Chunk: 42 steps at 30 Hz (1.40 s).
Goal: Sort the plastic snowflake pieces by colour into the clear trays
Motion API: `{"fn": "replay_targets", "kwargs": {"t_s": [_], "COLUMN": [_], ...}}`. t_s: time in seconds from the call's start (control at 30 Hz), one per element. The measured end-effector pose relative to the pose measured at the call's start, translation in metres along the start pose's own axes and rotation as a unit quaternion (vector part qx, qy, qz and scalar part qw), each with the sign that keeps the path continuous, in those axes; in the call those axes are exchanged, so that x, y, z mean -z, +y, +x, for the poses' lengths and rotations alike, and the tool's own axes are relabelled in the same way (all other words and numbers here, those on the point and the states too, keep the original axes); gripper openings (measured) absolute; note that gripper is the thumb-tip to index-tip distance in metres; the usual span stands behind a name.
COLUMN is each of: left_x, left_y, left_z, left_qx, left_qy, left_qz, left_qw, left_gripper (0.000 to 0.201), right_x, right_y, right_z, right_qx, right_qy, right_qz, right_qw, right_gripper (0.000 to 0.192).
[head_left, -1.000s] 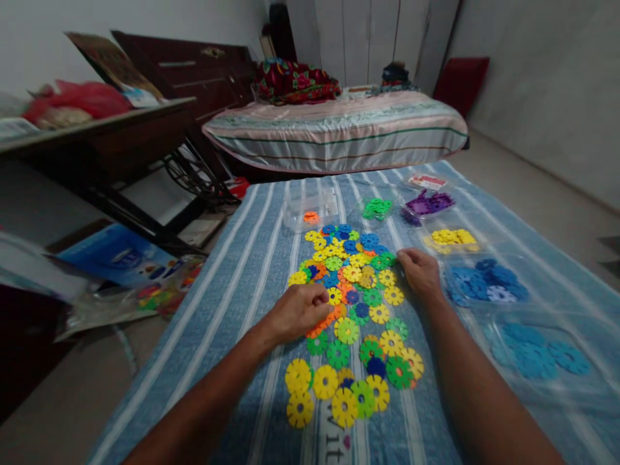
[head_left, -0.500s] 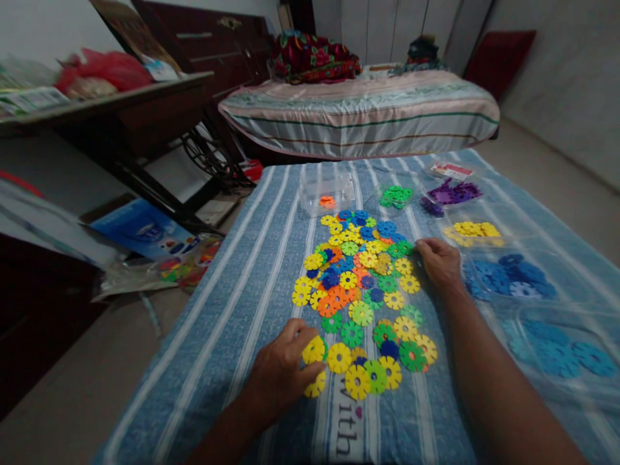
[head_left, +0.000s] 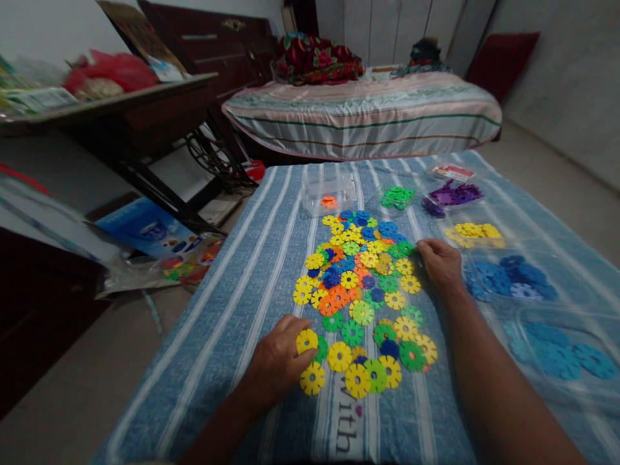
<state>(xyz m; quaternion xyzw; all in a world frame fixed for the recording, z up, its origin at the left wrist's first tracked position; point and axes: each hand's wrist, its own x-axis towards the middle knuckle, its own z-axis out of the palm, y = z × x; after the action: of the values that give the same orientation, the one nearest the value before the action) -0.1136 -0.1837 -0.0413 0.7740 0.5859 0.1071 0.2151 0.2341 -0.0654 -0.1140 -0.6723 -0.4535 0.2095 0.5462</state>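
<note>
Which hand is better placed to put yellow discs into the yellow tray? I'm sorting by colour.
Probably the right hand: it rests at the pile's far right edge, close beside the yellow tray. The left hand already has a yellow disc at its fingers, but would have to cross the whole pile.

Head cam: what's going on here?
A person kneels over a striped blanket strewn with coloured snowflake discs. The left hand pinches a yellow disc at the pile's near edge. The right hand rests at the pile's far right edge. Clear trays of colour-sorted discs sit to the right.
</note>
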Motion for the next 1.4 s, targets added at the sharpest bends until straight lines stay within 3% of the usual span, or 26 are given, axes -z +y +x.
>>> {"fn": "replay_targets", "kwargs": {"t_s": [0.33, 0.7, 0.77, 0.93, 1.03, 1.17, 1.4], "left_x": [0.004, -0.002, 0.001, 0.009, 0.012, 0.016, 0.020], "left_y": [-0.014, -0.015, -0.010, 0.006, 0.013, 0.018, 0.013], "left_z": [0.009, 0.017, 0.016, 0.009, 0.010, 0.014, 0.023], "left_qx": [-0.044, -0.143, -0.148, -0.084, -0.043, -0.019, 0.000], "left_qy": [0.061, 0.181, 0.146, -0.070, -0.144, -0.184, -0.185], "left_qz": [0.038, 0.060, 0.043, 0.056, 0.096, 0.105, 0.016], "left_qw": [0.996, 0.971, 0.977, 0.992, 0.984, 0.977, 0.983], "left_gripper": [0.018, 0.019, 0.017, 0.015, 0.015, 0.011, 0.003], "right_x": [0.000, 0.000, 0.000, -0.001, -0.001, -0.001, -0.005], "right_y": [-0.002, -0.002, -0.003, -0.006, -0.007, -0.007, -0.008], "right_z": [0.000, 0.000, 0.000, -0.001, -0.001, -0.001, 0.000], "right_qx": [-0.005, 0.001, 0.000, -0.007, -0.007, -0.007, 0.003], "right_qy": [-0.003, 0.004, 0.003, 0.006, 0.000, -0.002, -0.010], "right_qz": [-0.001, -0.006, -0.004, 0.000, 0.005, 0.002, 0.012], "right_qw": [1.000, 1.000, 1.000, 1.000, 1.000, 1.000, 1.000], "right_gripper": [0.027, 0.027, 0.027, 0.026, 0.026, 0.026, 0.032]}}
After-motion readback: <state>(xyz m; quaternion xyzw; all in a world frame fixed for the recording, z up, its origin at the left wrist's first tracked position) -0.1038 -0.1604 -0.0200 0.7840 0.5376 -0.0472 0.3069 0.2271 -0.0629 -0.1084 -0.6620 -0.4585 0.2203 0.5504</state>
